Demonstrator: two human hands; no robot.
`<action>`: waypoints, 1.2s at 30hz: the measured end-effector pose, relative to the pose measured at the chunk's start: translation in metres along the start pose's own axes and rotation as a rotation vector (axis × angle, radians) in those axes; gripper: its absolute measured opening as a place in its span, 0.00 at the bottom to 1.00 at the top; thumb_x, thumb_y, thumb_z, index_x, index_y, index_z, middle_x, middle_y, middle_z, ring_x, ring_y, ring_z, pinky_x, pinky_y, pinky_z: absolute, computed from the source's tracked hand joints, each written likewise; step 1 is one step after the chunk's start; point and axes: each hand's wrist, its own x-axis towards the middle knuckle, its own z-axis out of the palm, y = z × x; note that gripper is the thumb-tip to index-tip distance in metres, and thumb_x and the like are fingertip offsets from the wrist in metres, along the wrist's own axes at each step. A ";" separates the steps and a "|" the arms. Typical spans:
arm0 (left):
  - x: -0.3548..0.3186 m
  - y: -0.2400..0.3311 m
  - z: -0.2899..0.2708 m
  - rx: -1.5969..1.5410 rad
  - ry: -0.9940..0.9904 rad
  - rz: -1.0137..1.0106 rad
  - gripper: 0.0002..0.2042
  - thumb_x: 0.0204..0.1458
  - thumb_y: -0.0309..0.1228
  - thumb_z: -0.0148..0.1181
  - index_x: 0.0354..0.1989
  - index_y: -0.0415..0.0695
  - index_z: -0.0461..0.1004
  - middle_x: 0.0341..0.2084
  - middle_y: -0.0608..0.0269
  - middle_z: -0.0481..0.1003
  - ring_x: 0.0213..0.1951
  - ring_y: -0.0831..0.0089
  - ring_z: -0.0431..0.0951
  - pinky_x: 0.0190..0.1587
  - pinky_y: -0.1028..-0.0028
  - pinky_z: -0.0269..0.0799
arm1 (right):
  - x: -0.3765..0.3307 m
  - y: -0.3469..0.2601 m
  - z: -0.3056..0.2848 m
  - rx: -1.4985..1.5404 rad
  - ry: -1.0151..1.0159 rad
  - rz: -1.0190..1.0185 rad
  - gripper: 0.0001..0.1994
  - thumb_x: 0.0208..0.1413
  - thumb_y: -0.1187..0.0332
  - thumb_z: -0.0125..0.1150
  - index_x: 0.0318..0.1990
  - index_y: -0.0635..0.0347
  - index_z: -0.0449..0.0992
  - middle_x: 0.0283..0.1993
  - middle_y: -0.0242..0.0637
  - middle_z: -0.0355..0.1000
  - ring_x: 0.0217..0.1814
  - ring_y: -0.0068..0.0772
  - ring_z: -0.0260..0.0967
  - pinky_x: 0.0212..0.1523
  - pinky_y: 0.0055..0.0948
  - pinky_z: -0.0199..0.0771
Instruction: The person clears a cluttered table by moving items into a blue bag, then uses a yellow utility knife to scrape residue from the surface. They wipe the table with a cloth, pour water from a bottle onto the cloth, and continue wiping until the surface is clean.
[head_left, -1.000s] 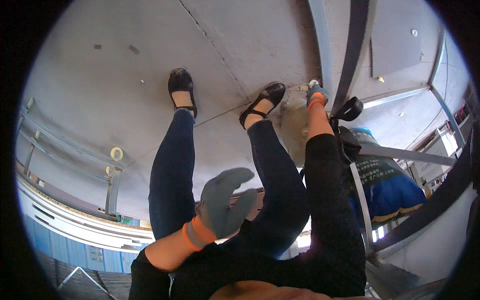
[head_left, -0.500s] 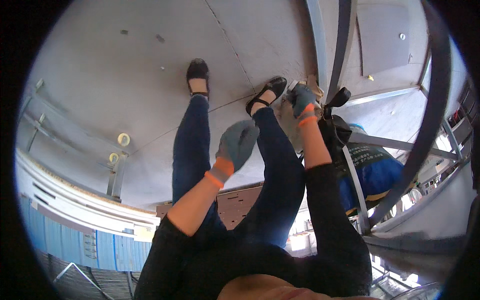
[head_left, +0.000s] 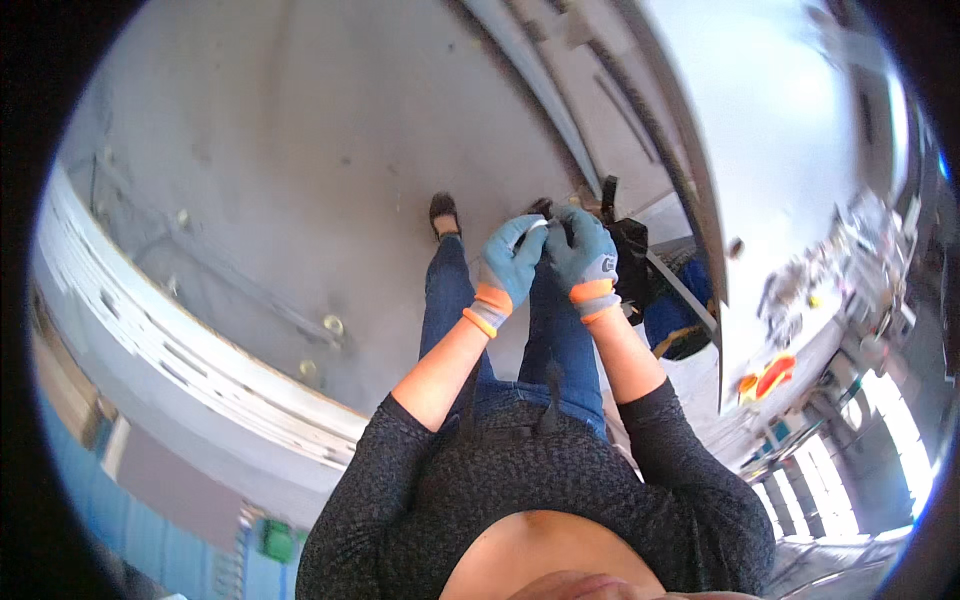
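Both my hands are raised together in front of my thighs, in grey-blue work gloves with orange cuffs. My left hand [head_left: 513,258] has its fingers curled round a small white piece [head_left: 538,224], of which only a thin edge shows; I cannot make out its kind. Close beside it, my right hand [head_left: 583,250] is closed, thumb and fingers bent towards the white piece. What its fingertips hold, if anything, is hidden.
A large pale tabletop [head_left: 770,130] with a dark curved edge stands to my right. A red-and-yellow item [head_left: 768,378] lies near its close end. Below it sit a black bag [head_left: 628,250] and a blue sack [head_left: 690,285]. Long white panels [head_left: 200,340] run along the left.
My right hand has come up from beside the foot and black bag to meet my left hand. I have straightened up, and the tabletop on the right has come into view.
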 end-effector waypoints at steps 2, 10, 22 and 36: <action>-0.017 0.043 0.026 0.025 -0.102 0.122 0.10 0.63 0.30 0.64 0.48 0.39 0.83 0.38 0.61 0.84 0.40 0.76 0.81 0.46 0.73 0.78 | -0.021 -0.013 -0.054 -0.032 0.204 -0.105 0.06 0.56 0.62 0.65 0.38 0.50 0.81 0.42 0.42 0.81 0.40 0.54 0.79 0.39 0.48 0.78; -0.044 0.123 0.183 0.561 -0.536 0.202 0.19 0.62 0.45 0.66 0.32 0.38 0.82 0.21 0.54 0.77 0.26 0.76 0.77 0.31 0.67 0.72 | -0.077 0.061 -0.205 -0.266 0.722 -0.109 0.04 0.47 0.66 0.67 0.30 0.50 0.79 0.34 0.39 0.77 0.38 0.49 0.75 0.40 0.47 0.74; -0.003 0.117 0.271 1.002 -0.390 0.147 0.25 0.59 0.50 0.59 0.26 0.38 0.81 0.26 0.39 0.78 0.28 0.44 0.80 0.34 0.54 0.74 | -0.020 0.138 -0.222 -0.188 0.560 0.026 0.05 0.50 0.63 0.67 0.29 0.51 0.82 0.36 0.39 0.79 0.39 0.48 0.78 0.40 0.46 0.76; 0.008 0.132 0.281 1.248 -0.577 0.179 0.24 0.61 0.49 0.49 0.38 0.40 0.83 0.42 0.39 0.81 0.45 0.42 0.82 0.51 0.51 0.76 | -0.032 0.138 -0.263 -0.187 0.383 0.418 0.32 0.42 0.34 0.72 0.42 0.53 0.83 0.47 0.41 0.79 0.50 0.46 0.77 0.52 0.45 0.74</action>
